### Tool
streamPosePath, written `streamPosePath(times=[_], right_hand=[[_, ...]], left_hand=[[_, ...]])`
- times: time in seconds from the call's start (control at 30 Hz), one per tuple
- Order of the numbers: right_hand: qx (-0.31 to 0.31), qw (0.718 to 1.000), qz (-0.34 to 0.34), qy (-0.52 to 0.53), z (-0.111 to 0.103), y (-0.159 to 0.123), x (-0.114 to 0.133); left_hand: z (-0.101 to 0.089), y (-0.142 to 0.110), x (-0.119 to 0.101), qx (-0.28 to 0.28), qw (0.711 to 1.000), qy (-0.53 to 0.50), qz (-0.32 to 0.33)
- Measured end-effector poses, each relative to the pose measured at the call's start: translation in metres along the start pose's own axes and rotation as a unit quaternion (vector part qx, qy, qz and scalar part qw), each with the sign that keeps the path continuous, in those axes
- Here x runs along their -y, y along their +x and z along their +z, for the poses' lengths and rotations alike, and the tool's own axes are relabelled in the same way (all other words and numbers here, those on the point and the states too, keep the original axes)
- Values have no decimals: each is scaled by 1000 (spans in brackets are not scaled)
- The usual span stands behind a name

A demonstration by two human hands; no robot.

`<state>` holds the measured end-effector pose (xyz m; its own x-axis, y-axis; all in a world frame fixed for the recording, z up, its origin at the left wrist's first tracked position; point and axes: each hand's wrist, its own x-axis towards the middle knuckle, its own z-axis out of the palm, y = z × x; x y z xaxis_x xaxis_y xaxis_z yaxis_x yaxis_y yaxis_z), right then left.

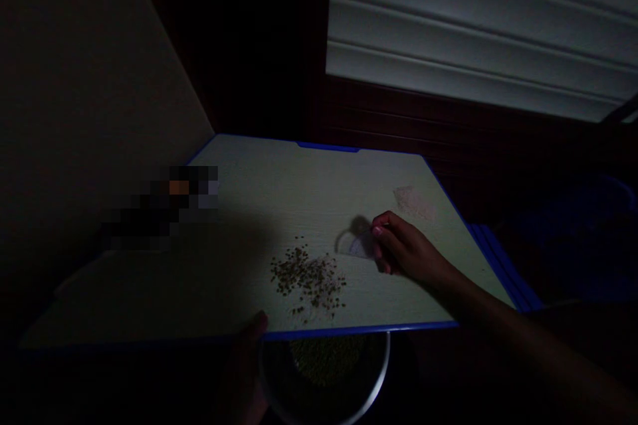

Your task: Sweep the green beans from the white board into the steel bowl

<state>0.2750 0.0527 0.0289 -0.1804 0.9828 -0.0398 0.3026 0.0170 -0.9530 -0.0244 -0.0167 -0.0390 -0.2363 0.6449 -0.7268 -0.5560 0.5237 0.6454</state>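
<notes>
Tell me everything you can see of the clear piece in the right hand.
The clear piece looks like thin, see-through plastic, perhaps a protractor, with a curved outer edge and a straighter lower one. Faint inner marks are too dim to read. The right hand grips its right end, hiding that part; the curve points left, toward the scattered dark grains. It sits over the pale tabletop; whether it touches the surface is unclear.
</notes>
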Motion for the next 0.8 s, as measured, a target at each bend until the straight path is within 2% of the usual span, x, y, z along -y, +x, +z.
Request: streamPosePath(times=[0.07,0.13,0.23,0.3,0.4,0.63,0.7,0.8], right_hand=[[57,996,19,67,4,-5,1],[87,991,25,100,5,-11,1],[51,998,9,42,4,-18,0],[16,999,-16,-45,3,-20,0],[3,991,-54,-119,1,-20,-1],[28,981,-105,-161,-1,-21,-1],[32,981,-109,-155,-1,-21,-1],[43,983,-100,-149,0,-23,0]], left_hand=[[3,-1,-1,-31,999,5,-12],[8,-3,-1,-25,999,0,-35],[15,-5,-2,0,998,-18,-62],[19,-9,-5,-16,997,-27,-67],[23,-13,-8,-34,995,-49,-81],[21,-13,-9,-4,991,-67,-113],[22,-14,-11,-10,988,-63,-139],[24,-15,-12,-1,986,-74,-146]])
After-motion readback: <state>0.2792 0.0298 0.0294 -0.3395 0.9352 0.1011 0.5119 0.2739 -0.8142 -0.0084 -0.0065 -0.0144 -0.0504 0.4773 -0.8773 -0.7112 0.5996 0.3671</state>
